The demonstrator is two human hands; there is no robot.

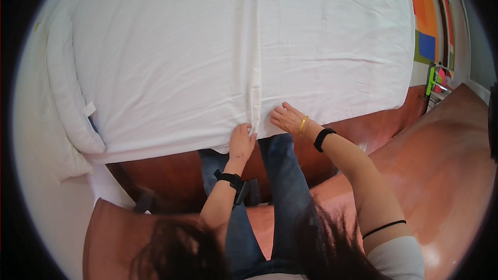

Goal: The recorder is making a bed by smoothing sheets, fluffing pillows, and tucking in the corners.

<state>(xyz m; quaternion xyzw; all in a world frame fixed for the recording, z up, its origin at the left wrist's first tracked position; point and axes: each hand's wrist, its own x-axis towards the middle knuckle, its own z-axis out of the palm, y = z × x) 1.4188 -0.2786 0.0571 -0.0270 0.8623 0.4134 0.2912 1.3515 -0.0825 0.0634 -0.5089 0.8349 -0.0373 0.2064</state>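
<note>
A white bed sheet (161,67) covers the bed, with shallow wrinkles across it. One long raised fold (256,85) runs from the far side down to the near edge. At the near end of this fold, my left hand (241,142) is closed on the sheet's edge, thumb against the cloth. My right hand (288,118) rests just right of the fold, its fingers bent down onto the sheet near the edge. Whether cloth is pinched under those fingers is hidden.
White bedding (65,72) with a small tag lies folded along the left side. Reddish-brown wooden panels (436,176) curve round the bed's near side and right. A colourful patterned cloth (425,5) and a green-handled item (430,80) are at the right. My legs (285,176) stand against the bed.
</note>
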